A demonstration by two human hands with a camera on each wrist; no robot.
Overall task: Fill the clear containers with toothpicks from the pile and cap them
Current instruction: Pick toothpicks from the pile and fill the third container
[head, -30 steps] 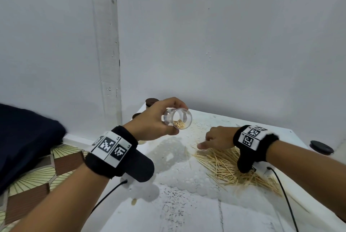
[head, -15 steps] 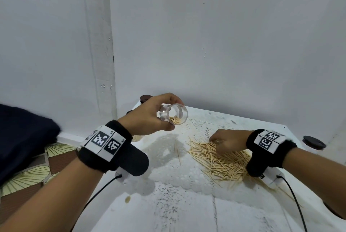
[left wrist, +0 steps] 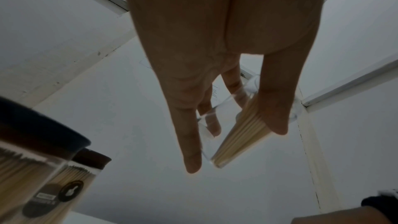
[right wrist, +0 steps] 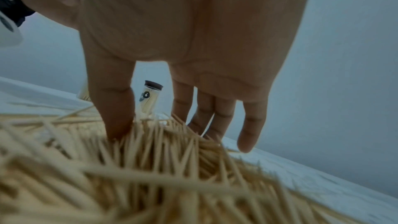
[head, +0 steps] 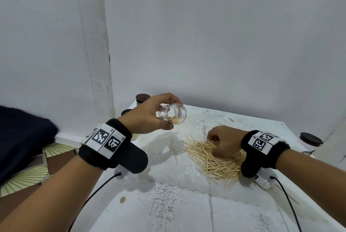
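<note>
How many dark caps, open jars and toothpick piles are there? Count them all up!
Dark caps: 3
Uncapped clear container: 1
Toothpick pile: 1
Total: 5

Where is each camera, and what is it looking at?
Head: worn on the head, looking down at the table; both forearms, left hand holding the clear container.
Left wrist: under the left hand, looking along the fingers at the container.
Right wrist: under the right hand, fingers in the toothpick pile.
Shared: head and right wrist both show the pile.
</note>
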